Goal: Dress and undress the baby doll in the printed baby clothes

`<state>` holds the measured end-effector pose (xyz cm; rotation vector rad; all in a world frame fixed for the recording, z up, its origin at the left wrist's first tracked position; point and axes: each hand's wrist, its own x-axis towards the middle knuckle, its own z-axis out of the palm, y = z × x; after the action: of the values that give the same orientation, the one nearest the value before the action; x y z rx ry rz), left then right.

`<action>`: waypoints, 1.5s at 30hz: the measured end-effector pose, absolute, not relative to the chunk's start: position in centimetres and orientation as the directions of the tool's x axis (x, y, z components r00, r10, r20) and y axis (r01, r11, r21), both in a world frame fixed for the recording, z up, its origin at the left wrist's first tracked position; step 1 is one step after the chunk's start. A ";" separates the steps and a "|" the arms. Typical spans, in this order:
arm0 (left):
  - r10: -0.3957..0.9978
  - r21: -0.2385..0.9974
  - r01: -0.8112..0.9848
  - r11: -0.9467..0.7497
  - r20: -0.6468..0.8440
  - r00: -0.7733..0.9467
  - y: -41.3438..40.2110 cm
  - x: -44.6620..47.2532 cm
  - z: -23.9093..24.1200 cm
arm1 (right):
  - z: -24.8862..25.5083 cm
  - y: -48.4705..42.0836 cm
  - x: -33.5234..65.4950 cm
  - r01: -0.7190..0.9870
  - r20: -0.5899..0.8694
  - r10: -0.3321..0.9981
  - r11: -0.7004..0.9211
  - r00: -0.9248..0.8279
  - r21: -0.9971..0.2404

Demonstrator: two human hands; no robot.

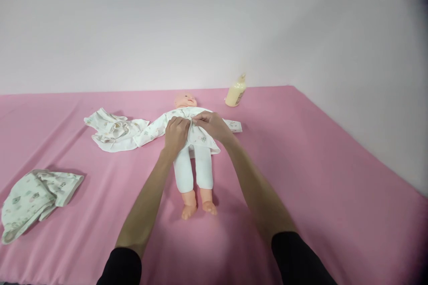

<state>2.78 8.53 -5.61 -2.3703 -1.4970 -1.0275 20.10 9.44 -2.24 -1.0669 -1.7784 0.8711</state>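
A baby doll (189,205) lies on its back, head away from me, in white trousers (183,171) and a white printed baby shirt (203,139). Both sleeves of the shirt stretch out to the sides. At the front of the shirt, my left hand (177,132) is closed with its fingers on the cloth. My right hand (212,124) pinches at the same spot, its fingertips almost meeting those of the left. Whatever small part of the shirt sits between the fingertips is mostly hidden. The doll's bare feet point towards me.
A pump bottle (236,94) of pale yellow liquid stands near the back edge. Left of the doll is a crumpled white printed garment (115,131). Another printed cloth piece (36,198) lies at the near left. A pink sheet (317,178) covers the surface, with a white wall (167,31) behind.
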 end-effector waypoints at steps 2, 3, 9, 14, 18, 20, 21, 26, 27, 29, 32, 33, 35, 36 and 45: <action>0.720 0.217 0.836 -0.504 0.640 0.268 8.7 2.8 -5.8 | -2.7 9.7 20.2 0.197 0.263 0.938 0.308 -0.226 -0.931; 0.715 0.220 0.832 -0.510 0.646 0.268 8.7 2.8 -5.8 | -2.9 9.9 20.2 0.140 0.232 0.948 0.266 -0.220 -0.954; 0.706 0.257 0.800 -0.542 0.655 0.267 8.7 3.0 -5.7 | -3.5 10.5 20.4 -0.132 0.119 0.960 0.088 -0.252 -0.987; 0.698 0.276 0.776 -0.567 0.660 0.276 8.7 3.0 -5.7 | -4.6 11.1 20.1 -0.287 0.105 0.950 0.018 -0.293 -0.958; 0.707 0.326 0.744 -0.583 0.656 0.266 8.7 3.0 -5.7 | -5.5 11.6 19.7 -0.310 0.130 0.952 0.039 -0.277 -0.950; 0.718 0.363 0.724 -0.586 0.647 0.257 8.7 2.9 -5.6 | -5.7 11.6 19.5 -0.300 0.148 0.954 0.065 -0.261 -0.952; 0.725 0.381 0.717 -0.583 0.642 0.248 8.7 2.9 -5.6 | -5.7 11.6 19.4 -0.287 0.156 0.956 0.081 -0.249 -0.955; 0.784 0.472 0.692 -0.546 0.579 0.224 8.6 2.8 -5.1 | -5.2 11.0 18.9 -0.149 0.193 0.963 0.166 -0.189 -0.975; 0.798 0.494 0.682 -0.540 0.558 0.227 8.6 2.7 -4.9 | -5.2 10.9 18.9 -0.113 0.209 0.961 0.190 -0.181 -0.975; 0.824 0.545 0.654 -0.525 0.517 0.230 8.5 2.5 -4.5 | -5.2 10.9 18.8 -0.039 0.245 0.954 0.242 -0.174 -0.970; 0.867 0.635 0.606 -0.479 0.452 0.212 8.2 2.2 -3.9 | -5.5 11.0 18.8 0.058 0.299 0.935 0.315 -0.192 -0.947; 0.880 0.664 0.589 -0.460 0.431 0.200 8.1 2.2 -3.7 | -5.6 11.0 18.8 0.086 0.320 0.926 0.343 -0.201 -0.936; 0.903 0.719 0.555 -0.418 0.396 0.167 7.9 2.2 -3.4 | -5.7 11.0 18.7 0.147 0.368 0.905 0.402 -0.212 -0.904; 0.912 0.743 0.538 -0.398 0.381 0.150 7.9 2.2 -3.3 | -5.6 11.0 18.7 0.178 0.391 0.895 0.429 -0.214 -0.885; 0.958 0.851 0.443 -0.283 0.276 0.081 8.0 2.3 -3.3 | -4.9 10.4 18.5 0.382 0.479 0.844 0.536 -0.241 -0.752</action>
<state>2.32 8.01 -3.27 -2.6365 -2.0393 -1.7031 18.50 10.43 -4.90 -1.0110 -1.8387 0.6192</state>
